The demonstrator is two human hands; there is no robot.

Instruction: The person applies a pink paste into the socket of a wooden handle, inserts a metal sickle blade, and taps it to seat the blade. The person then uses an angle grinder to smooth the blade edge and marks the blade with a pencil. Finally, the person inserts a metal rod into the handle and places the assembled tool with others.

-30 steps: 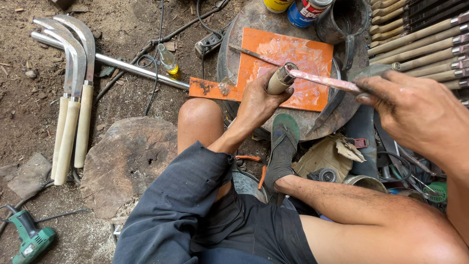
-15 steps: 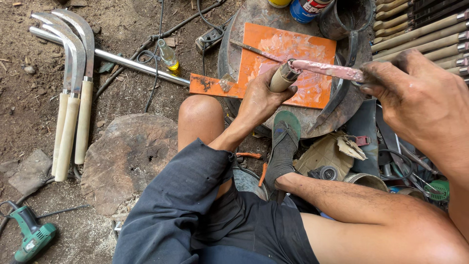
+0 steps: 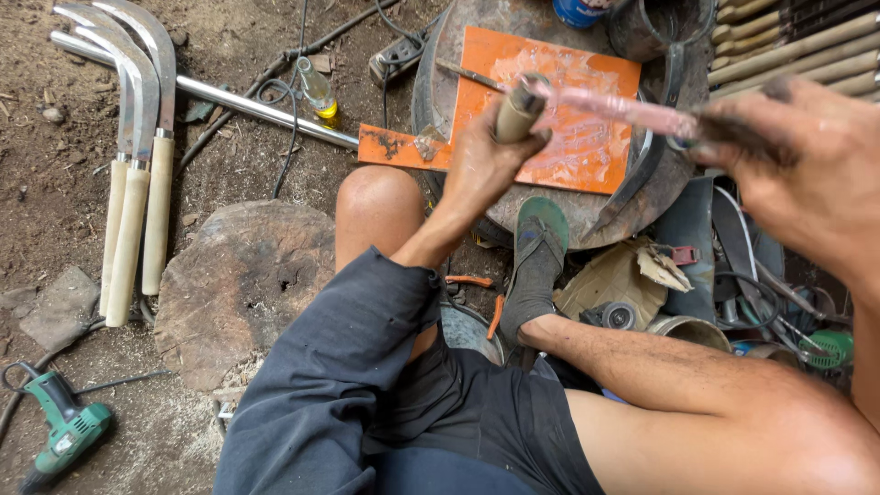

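Observation:
My left hand (image 3: 478, 165) grips the pale wooden handle (image 3: 518, 110) of a sickle held over an orange board (image 3: 587, 160). The sickle's blade (image 3: 623, 112) is smeared with a pink paste and runs to the right. My right hand (image 3: 807, 170), dirty with black grime, pinches the far end of that blade close to the camera. The orange board is streaked with the same pink paste and lies on a round metal block (image 3: 440, 64). My sandalled foot (image 3: 536, 261) rests against the block's near edge.
Three finished sickles (image 3: 137, 174) lie on the dirt at left beside a metal pipe (image 3: 247, 101) and a small bottle (image 3: 318, 92). A wooden stump (image 3: 243, 284), a green drill (image 3: 64, 426), stacked wooden handles (image 3: 797, 46) and scattered scrap (image 3: 623, 280) surround me.
Both hands have lifted the sickle up off the orange board and toward the camera. The right hand has slid along to the blade's far end.

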